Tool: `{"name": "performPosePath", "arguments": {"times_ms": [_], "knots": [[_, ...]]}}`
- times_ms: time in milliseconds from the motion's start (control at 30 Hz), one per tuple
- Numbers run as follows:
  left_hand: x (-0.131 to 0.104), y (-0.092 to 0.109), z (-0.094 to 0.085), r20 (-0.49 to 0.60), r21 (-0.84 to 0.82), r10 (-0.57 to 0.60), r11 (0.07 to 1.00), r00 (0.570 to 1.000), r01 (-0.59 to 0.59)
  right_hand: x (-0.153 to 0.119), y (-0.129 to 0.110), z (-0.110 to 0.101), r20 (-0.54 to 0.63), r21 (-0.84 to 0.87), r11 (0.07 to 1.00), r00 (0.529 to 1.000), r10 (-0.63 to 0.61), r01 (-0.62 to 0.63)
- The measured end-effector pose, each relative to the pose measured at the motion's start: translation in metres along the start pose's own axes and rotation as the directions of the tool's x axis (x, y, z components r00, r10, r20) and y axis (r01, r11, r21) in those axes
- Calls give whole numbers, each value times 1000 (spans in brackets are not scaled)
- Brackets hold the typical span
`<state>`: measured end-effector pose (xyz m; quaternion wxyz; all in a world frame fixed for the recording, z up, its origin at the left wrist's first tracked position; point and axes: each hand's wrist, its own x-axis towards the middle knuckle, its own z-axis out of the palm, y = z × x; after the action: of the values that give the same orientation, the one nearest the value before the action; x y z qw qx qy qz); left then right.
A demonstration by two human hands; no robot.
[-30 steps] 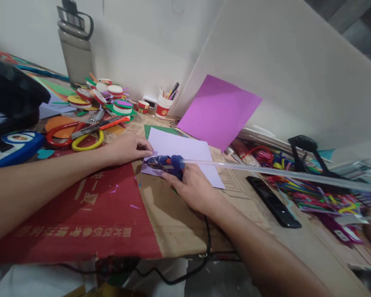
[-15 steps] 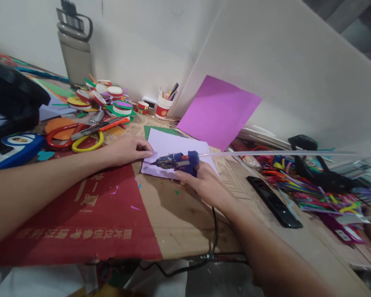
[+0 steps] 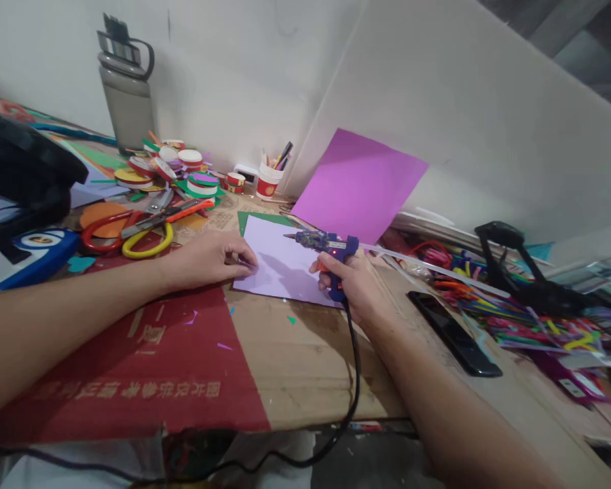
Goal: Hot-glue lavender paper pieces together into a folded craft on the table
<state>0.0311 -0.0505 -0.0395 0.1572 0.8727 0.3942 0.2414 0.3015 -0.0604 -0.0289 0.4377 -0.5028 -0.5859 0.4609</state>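
My right hand [image 3: 343, 275] is wrapped round the handle of a blue hot glue gun [image 3: 336, 248], held above a light purple sheet [image 3: 269, 261]. Its nozzle points left, and a long clear glue stick [image 3: 428, 263] sticks out of its back. At the left edge of the sheet rests my left hand [image 3: 218, 257], thumb and fingertips close together at the paper. Whether something small is between them I cannot make out. A green sheet [image 3: 265, 219] lies partly under the purple one.
Scissors [image 3: 147, 246] and paper-covered rings [image 3: 191, 159] lie at the left, near a grey bottle [image 3: 130, 102]. A magenta sheet [image 3: 359, 183] leans behind. At the right are a black phone [image 3: 453, 333] and colourful strips [image 3: 483, 305]. The gun's cord [image 3: 354, 380] hangs over the front edge.
My right hand has turned and lifted the glue gun up and to the right, off the left part of the sheet. My left hand has barely moved.
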Motion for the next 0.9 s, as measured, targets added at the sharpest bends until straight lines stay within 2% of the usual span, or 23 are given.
{"name": "performPosePath", "arguments": {"times_ms": [167,300,400,600,800,900], "knots": [[-4,0,-1,74,25,130,991,989,-132,1,3,1,26,13,999,999,40,-40],[-7,1,-6,123,94,323,937,938,-335,4,8,-1,56,9,998,997,58,-58],[-10,3,-7,159,171,401,889,902,-425,5,9,0,58,-25,998,996,65,-64],[-13,5,-3,106,172,377,904,920,-391,3,8,0,35,-67,996,998,56,-54],[-12,1,-1,130,186,438,871,890,-455,3,9,1,33,-69,997,998,48,-46],[-13,2,-1,144,213,437,863,888,-459,4,10,1,32,-63,997,998,53,-51]]}}
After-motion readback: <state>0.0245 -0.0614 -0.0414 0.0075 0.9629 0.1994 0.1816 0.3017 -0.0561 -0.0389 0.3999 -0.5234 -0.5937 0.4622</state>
